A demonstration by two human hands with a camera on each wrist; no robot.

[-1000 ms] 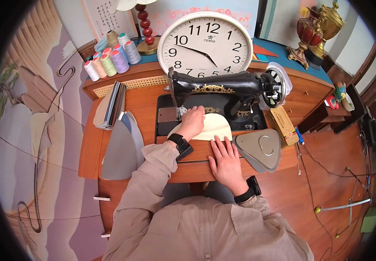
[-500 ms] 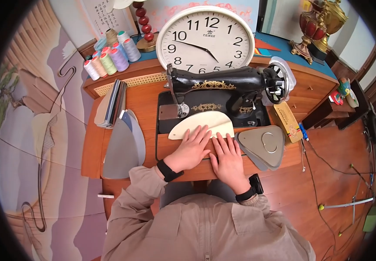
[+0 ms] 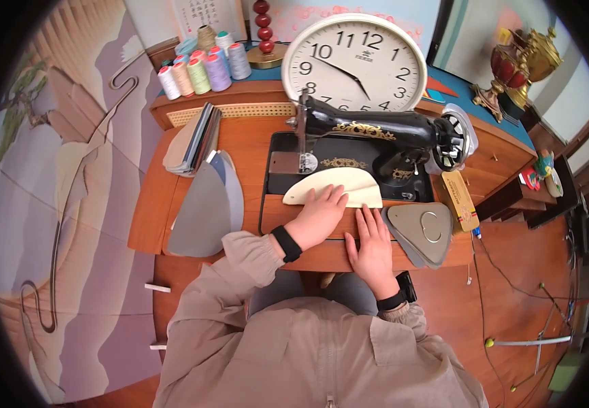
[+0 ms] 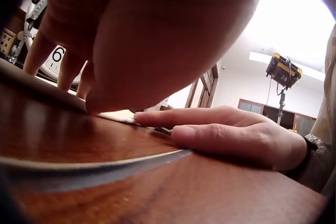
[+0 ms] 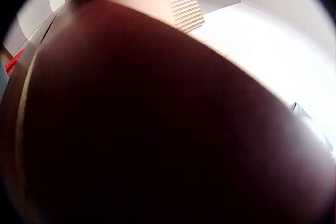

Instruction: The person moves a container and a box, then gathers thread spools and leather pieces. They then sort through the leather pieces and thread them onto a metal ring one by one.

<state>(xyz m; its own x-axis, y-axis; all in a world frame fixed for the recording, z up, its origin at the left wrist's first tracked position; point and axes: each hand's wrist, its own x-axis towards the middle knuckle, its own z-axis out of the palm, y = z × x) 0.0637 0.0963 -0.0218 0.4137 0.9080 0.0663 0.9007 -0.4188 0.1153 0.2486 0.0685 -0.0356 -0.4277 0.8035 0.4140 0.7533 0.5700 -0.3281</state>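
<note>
A cream rounded piece (image 3: 335, 185) lies flat across the front of the black sewing machine's bed, near the metal needle plate (image 3: 307, 162). On its lower edge rest the spread fingers of my left hand (image 3: 318, 219). My right hand (image 3: 374, 253) lies on the wooden table, its fingertips at the piece's lower right corner. In the left wrist view, the left hand (image 4: 152, 35) arches over the wood, and the right hand (image 4: 236, 136) lies flat beyond it. The right wrist view is mostly filled by a dark, blurred surface.
Grey rounded pieces (image 3: 206, 207) lie left, with a stack of darker ones (image 3: 195, 139) behind. More grey pieces (image 3: 417, 231) with a metal ring sit right, beside a yellow box (image 3: 459, 200). Behind the machine (image 3: 376, 129) stand a clock (image 3: 355, 64) and thread spools (image 3: 199, 73).
My left hand has come back from near the needle plate to the cream piece's lower edge. The right hand has stayed at its lower right corner. The head view has shifted.
</note>
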